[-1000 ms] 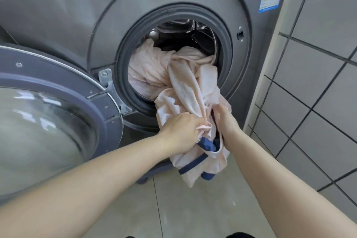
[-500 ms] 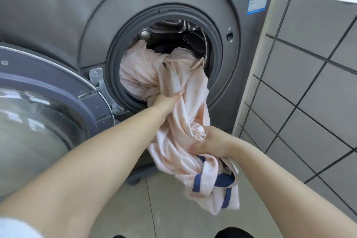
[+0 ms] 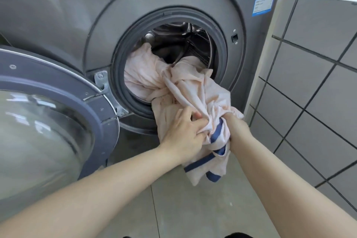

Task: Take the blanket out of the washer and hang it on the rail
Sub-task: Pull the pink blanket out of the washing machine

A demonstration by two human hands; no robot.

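Observation:
A pale pink blanket [image 3: 185,87] with dark blue stripes spills out of the round opening of a grey front-loading washer [image 3: 77,17]. Part of it still lies inside the drum, and its striped end hangs below the opening toward the floor. My left hand [image 3: 185,131] grips a bunch of the cloth just below the opening. My right hand [image 3: 236,126] holds the same bunch from the right, its fingers buried in the folds. No rail is in view.
The washer's round glass door [image 3: 48,121] stands swung open at the left, close to my left forearm. A grey tiled wall [image 3: 313,87] runs along the right. Pale floor tiles [image 3: 193,208] lie below the hanging cloth.
My left hand has come down from the mouth of the drum to grip the cloth beside my right hand. More blanket has come out over the rim, and the view has shifted slightly.

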